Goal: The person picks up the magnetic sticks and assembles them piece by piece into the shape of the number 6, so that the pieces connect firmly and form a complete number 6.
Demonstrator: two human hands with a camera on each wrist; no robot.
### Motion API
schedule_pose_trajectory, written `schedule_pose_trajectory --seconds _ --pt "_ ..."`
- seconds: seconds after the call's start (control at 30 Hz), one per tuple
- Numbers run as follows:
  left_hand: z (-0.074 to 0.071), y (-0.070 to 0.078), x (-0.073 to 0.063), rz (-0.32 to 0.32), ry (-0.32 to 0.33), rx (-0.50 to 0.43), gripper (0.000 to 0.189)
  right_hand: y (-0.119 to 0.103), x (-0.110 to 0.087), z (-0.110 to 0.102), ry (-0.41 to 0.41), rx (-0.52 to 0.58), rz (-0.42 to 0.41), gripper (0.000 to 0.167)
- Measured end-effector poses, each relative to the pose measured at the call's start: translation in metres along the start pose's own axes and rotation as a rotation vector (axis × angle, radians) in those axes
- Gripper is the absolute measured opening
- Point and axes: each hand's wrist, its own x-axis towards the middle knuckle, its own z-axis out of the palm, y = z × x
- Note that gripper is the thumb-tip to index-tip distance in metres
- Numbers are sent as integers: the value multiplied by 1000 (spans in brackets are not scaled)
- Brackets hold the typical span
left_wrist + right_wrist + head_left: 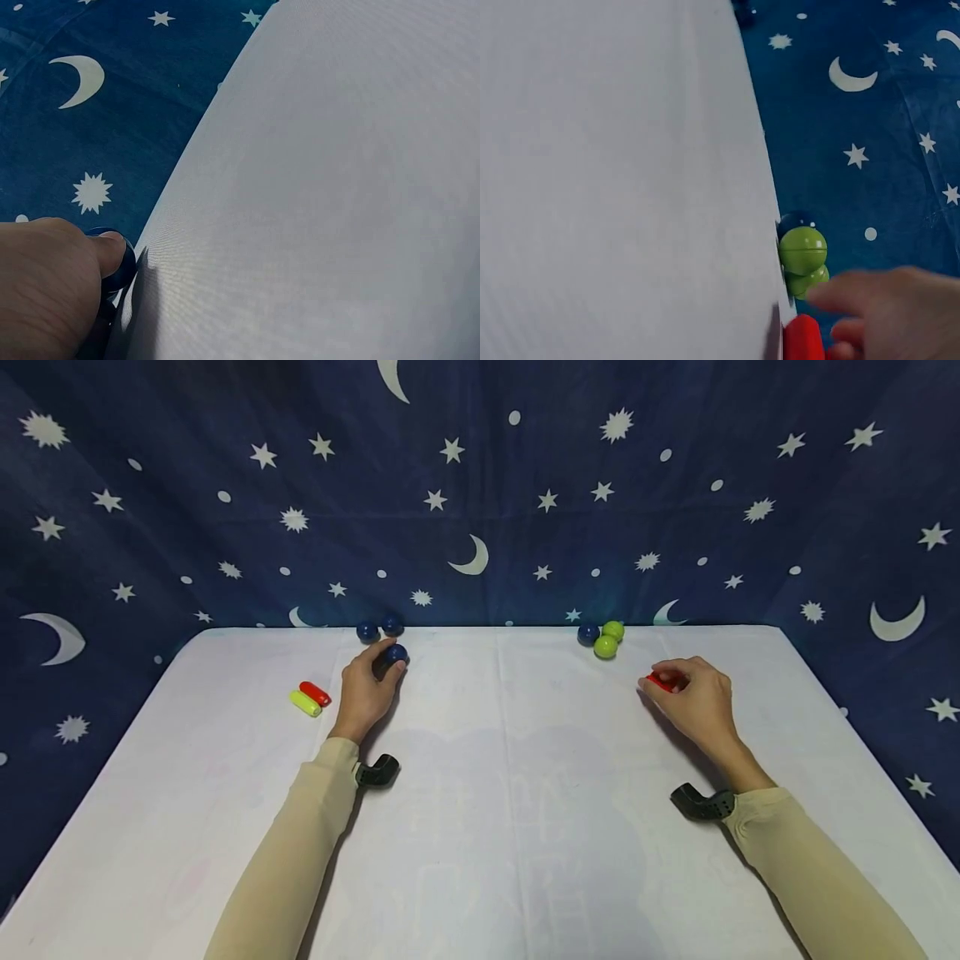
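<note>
At the back left of the white table, my left hand (365, 693) pinches a glossy dark blue ball (396, 653) between thumb and fingers. That ball (125, 274) shows beyond the thumb in the left wrist view. Two more dark blue balls (367, 632) lie just behind these fingers. On the right side, my right hand (701, 702) holds a red piece (662, 682) between thumb and fingers, which partly cover it. Its rounded red end (803, 337) appears at the bottom of the right wrist view. Left of this hand sit two green balls (605, 647) and a dark blue ball (588, 634), close together.
A red capsule-shaped piece (315, 693) and a yellow-green one (305, 702) lie side by side to the left of the left hand. Behind the back edge of the white tabletop (480, 793) hangs a dark blue cloth (510, 468) with moons and stars.
</note>
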Motion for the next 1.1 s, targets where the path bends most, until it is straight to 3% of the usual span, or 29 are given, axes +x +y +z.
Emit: schedule_pose_trajectory --seconds 0.2,0.73,0.9,1.1 --pt "1 0 1 2 -6 -7 44 2 -7 4 9 -74 41 21" --pt "1 -1 0 16 10 -33 45 -1 -10 10 -4 -151 7 24" --pt "2 0 0 7 45 -56 46 0 -10 11 -3 -153 15 25" --pt "3 3 1 14 95 -150 41 1 -11 12 -4 -150 21 26"
